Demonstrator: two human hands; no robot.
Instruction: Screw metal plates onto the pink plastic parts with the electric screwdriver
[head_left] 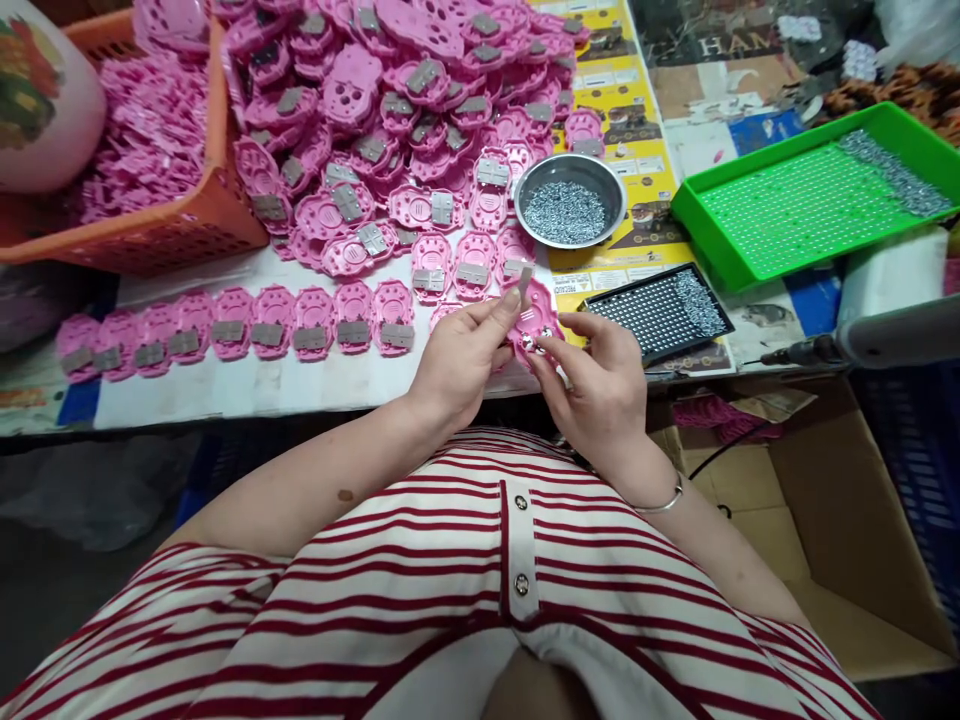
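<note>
The left hand's point(461, 362) thumb and finger are pinching a pink scalloped plastic shell point(534, 318), nearly closed, on the near side of the round steel bowl point(616, 203). The right hand's point(604, 388) curled fingers are touching its small black-and-white parts point(537, 343); whether they are gripping, I cannot tell. Any tilting or nudging could dislodge unsecured parts. Plated pink shells point(312, 308) are lying left of the bowl.

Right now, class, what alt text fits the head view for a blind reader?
Left hand and right hand hold a pink piece; beyond lie a pink heap and a metal bowl, with similar pieces rowed at left.
</note>
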